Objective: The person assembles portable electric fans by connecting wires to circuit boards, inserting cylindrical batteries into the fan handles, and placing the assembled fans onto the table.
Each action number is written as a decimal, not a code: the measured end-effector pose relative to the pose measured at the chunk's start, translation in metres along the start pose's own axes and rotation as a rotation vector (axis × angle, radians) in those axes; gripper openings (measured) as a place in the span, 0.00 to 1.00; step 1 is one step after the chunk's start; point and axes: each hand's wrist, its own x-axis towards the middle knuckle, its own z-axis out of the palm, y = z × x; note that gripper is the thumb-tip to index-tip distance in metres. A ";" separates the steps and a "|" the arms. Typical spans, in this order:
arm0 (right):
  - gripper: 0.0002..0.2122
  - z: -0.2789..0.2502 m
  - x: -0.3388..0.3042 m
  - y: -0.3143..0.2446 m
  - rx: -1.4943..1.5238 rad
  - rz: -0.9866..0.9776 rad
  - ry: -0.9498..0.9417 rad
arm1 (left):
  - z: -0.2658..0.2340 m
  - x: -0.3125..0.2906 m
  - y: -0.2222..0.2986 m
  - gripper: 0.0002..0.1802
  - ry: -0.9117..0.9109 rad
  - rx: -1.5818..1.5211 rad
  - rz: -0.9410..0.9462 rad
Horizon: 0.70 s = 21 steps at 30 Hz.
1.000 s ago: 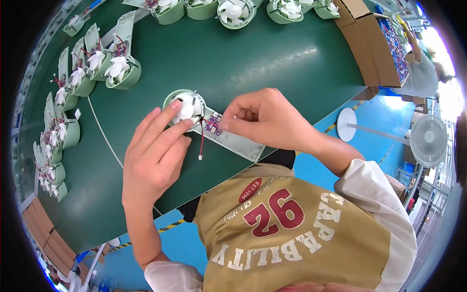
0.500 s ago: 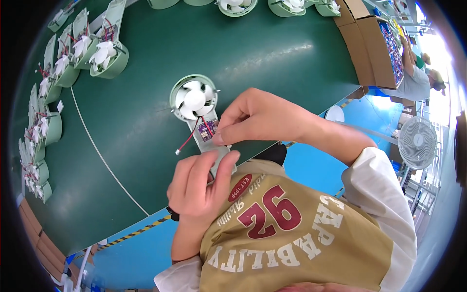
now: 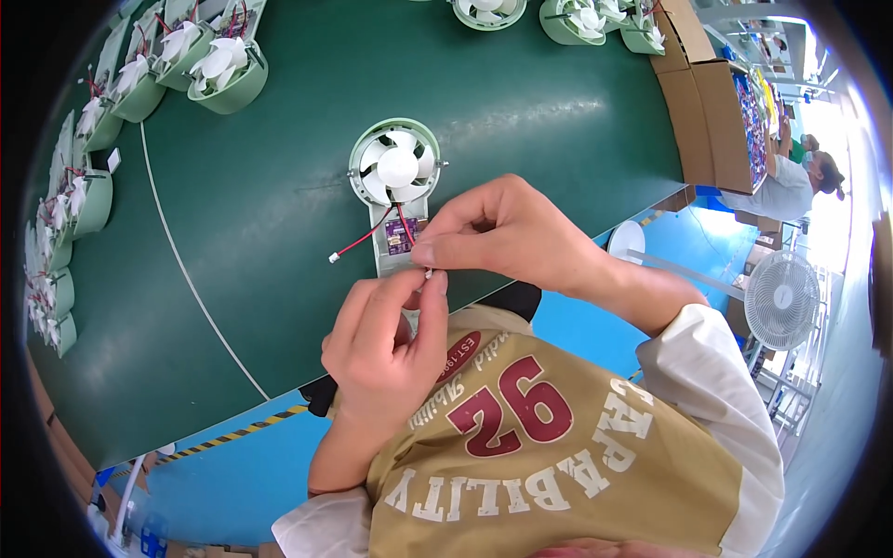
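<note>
A small fan unit (image 3: 398,169) with white blades in a round pale-green housing lies in front of me. Its flat pale-green handle part (image 3: 379,251) points toward me and carries a purple circuit board (image 3: 401,237). My left hand (image 3: 383,335) pinches a tiny white connector (image 3: 429,274) between thumb and forefinger. Just above it, my right hand (image 3: 507,232) is closed at the fingertips, where a red wire (image 3: 406,223) from the fan runs in; its end is hidden. Another lead with a white plug (image 3: 335,257) lies loose at the left.
More fan units (image 3: 231,74) line the left side of the green table (image 3: 260,223), and others (image 3: 572,20) stand along the far side. A cardboard box (image 3: 702,121) of small parts stands at the right. Beyond are a white standing fan (image 3: 783,299) and a person (image 3: 781,181).
My hands have come together, fingertips nearly touching, and the tiny white connector now shows between them. The view has shifted, so the fan unit appears farther right and higher.
</note>
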 end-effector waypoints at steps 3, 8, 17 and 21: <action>0.08 -0.001 0.000 0.002 0.014 0.001 -0.001 | -0.001 0.000 -0.002 0.08 -0.012 -0.007 -0.030; 0.08 -0.001 0.001 0.004 0.074 0.011 -0.024 | 0.000 -0.001 -0.006 0.08 0.002 -0.016 -0.024; 0.07 -0.003 -0.003 -0.008 -0.089 0.052 0.014 | -0.001 0.001 -0.008 0.09 0.030 -0.007 -0.004; 0.07 -0.004 -0.004 -0.003 -0.039 0.002 0.008 | 0.000 0.000 -0.010 0.10 0.030 0.023 0.034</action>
